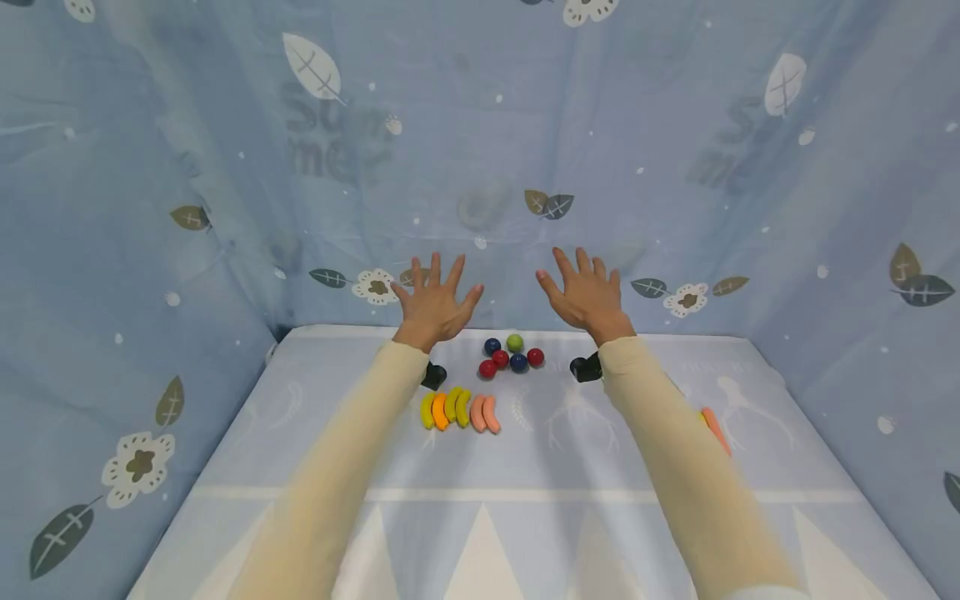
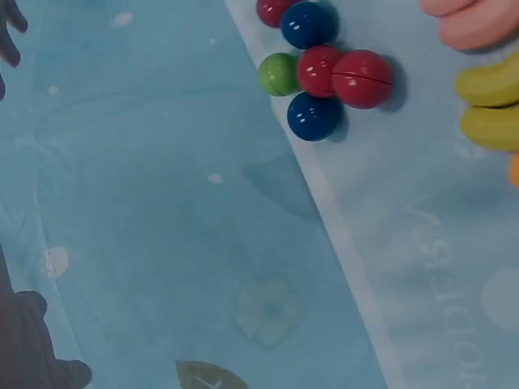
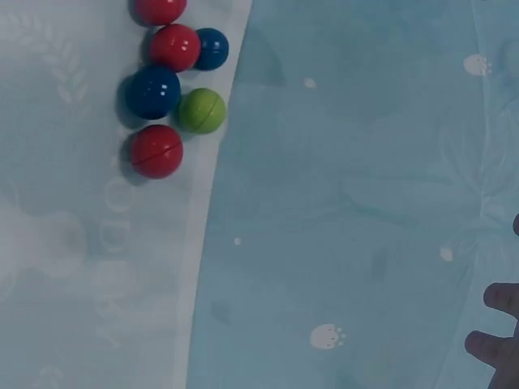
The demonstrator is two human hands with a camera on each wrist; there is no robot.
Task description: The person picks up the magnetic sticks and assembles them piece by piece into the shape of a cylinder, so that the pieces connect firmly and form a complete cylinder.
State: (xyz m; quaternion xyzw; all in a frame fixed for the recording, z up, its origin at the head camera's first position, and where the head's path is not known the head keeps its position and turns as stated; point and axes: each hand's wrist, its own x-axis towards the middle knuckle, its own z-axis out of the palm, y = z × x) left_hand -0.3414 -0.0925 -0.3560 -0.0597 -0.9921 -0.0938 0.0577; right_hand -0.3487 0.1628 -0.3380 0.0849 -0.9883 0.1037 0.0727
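Both hands are raised with fingers spread and hold nothing. In the head view the left hand (image 1: 433, 308) is up before the back curtain, and the right hand (image 1: 587, 292) is level with it on the other side. Between and below them sits a cluster of balls: red balls (image 1: 487, 369), dark blue balls (image 1: 518, 362) and a green ball (image 1: 514, 342). Nearer the person lies a row of toy bananas: yellow ones (image 1: 452, 404), an orange one (image 1: 439, 412) and pink ones (image 1: 491, 414). In the right wrist view, fingertips (image 3: 491, 348) show at the right edge.
A pale blue printed cloth covers the table (image 1: 480, 467). Blue patterned curtains (image 1: 480, 150) rise at the back and both sides. Right of the right sleeve lies a pink, elongated piece (image 1: 716, 429) with a bit of yellow beside it. A black wrist camera (image 1: 435, 377) sits under the left wrist.
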